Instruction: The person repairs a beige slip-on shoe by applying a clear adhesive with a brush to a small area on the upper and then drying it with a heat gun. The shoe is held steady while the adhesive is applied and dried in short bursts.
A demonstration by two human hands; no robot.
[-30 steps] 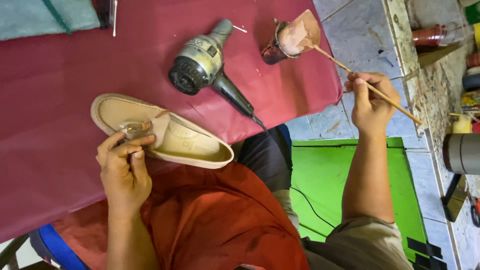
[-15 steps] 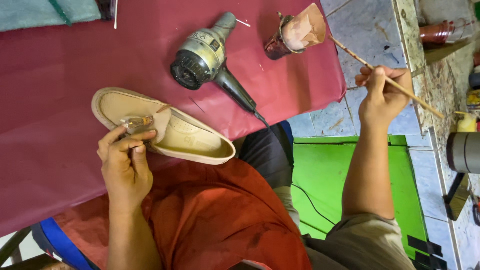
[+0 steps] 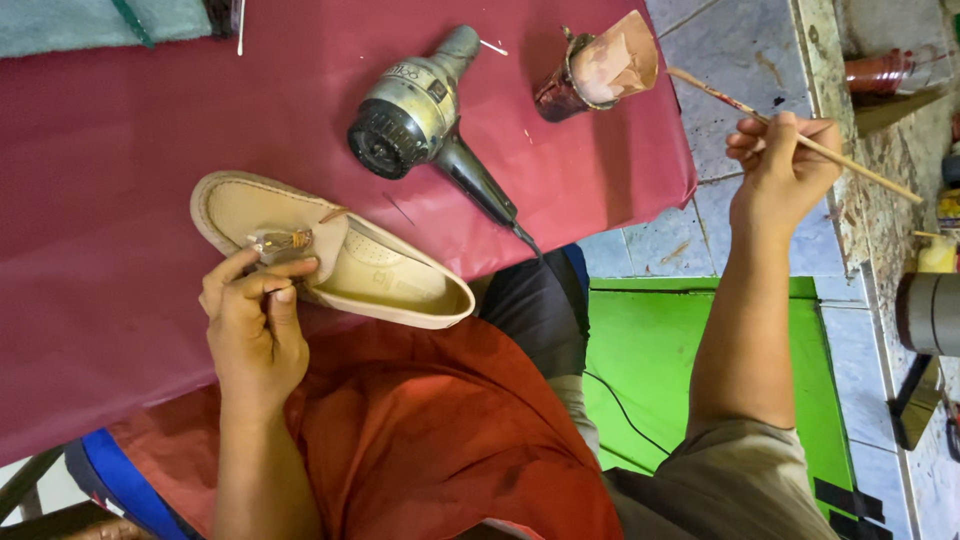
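Note:
A beige loafer shoe (image 3: 390, 280) lies on its side at the edge of a dark red table (image 3: 120, 320). My left hand (image 3: 255, 320) pinches the shoe's upper beside a small metal buckle (image 3: 280, 240). Out over the tiled floor, my right hand (image 3: 785, 160) grips a thin wooden stick brush (image 3: 860, 165), its tip pointing toward a small glue pot (image 3: 600, 70) on the table's right end. The brush tip sits just right of the pot and does not touch it.
A grey hair dryer (image 3: 420, 110) lies on the table between shoe and pot. An orange cloth (image 3: 430, 430) covers my lap. A green mat (image 3: 640, 370) lies on the floor, with bottles and a grey can (image 3: 930, 310) at the right.
My right hand has drawn the stick brush back from the pot, up and to the right. My left hand stays on the shoe.

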